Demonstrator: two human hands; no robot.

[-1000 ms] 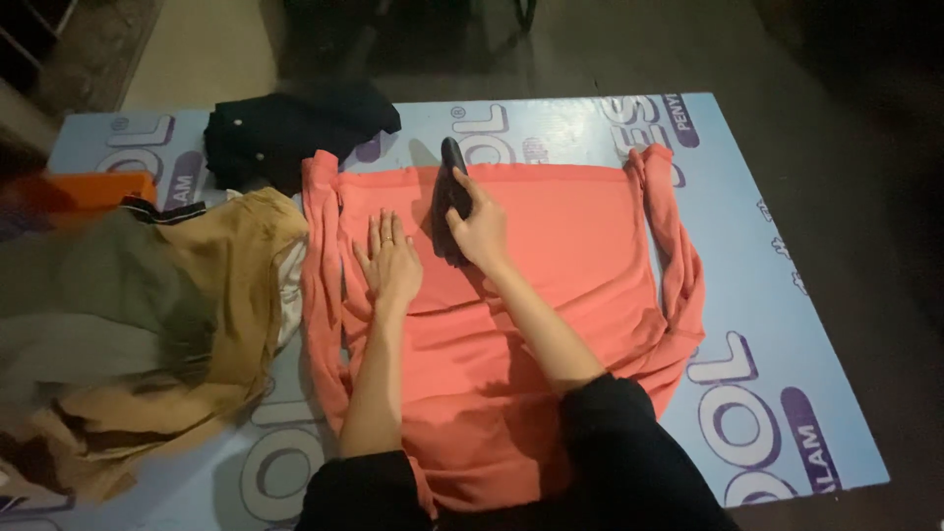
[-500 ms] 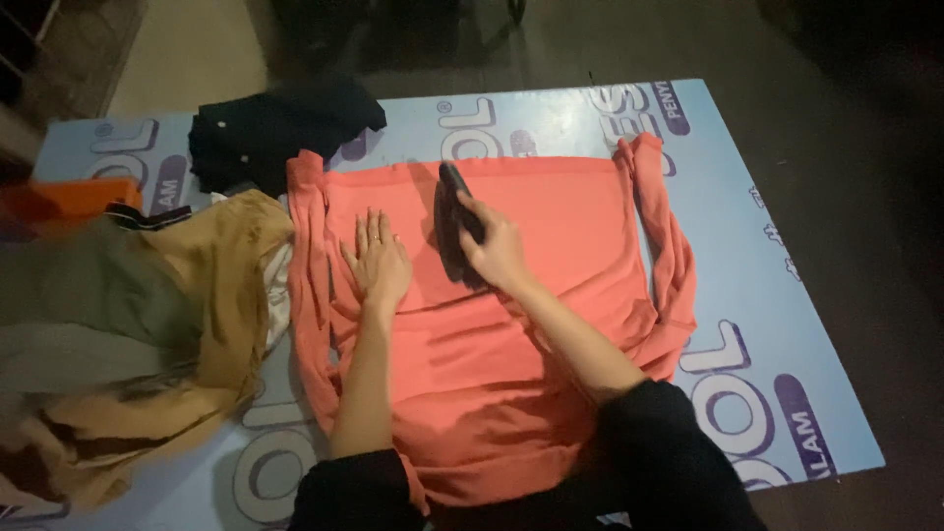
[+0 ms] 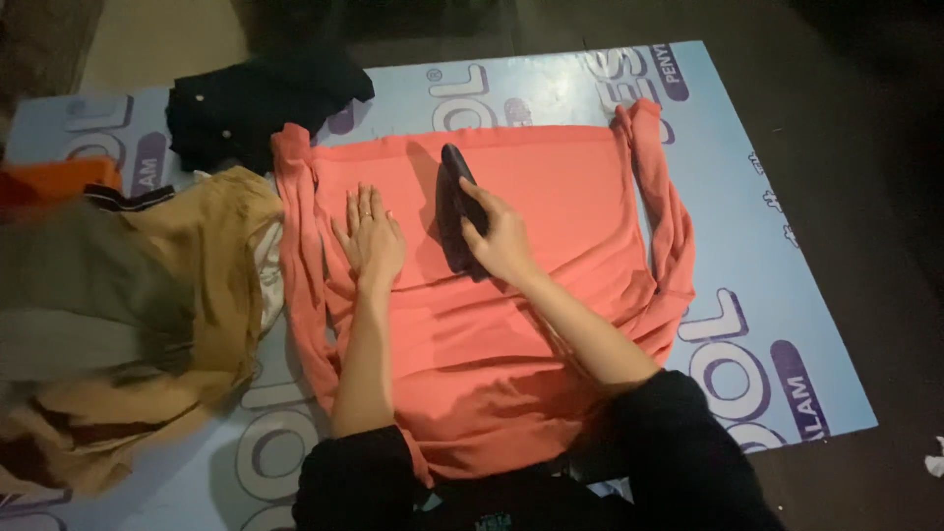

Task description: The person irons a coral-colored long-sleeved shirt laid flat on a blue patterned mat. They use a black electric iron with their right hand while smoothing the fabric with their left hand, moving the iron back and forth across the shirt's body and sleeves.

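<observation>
We see a coral shirt (image 3: 551, 226) spread flat on a light blue board (image 3: 728, 197), with its long sleeves lying down both sides. The right hand (image 3: 503, 239) is closed around the handle of a dark iron (image 3: 457, 202), which rests on the upper middle of the shirt with its tip pointing to 12 o'clock. The left hand (image 3: 371, 239) lies open and flat on the cloth, at 9 o'clock from the iron and near to it; we judge it presses there to keep the fabric smooth and tight beside the iron. At 9 o'clock from the shirt is a pile of clothes (image 3: 138, 315) in tan and grey colours, touching the left sleeve. A folded black garment (image 3: 256, 98) sits at 11 o'clock, at the far corner of the board. The floor around is dark
</observation>
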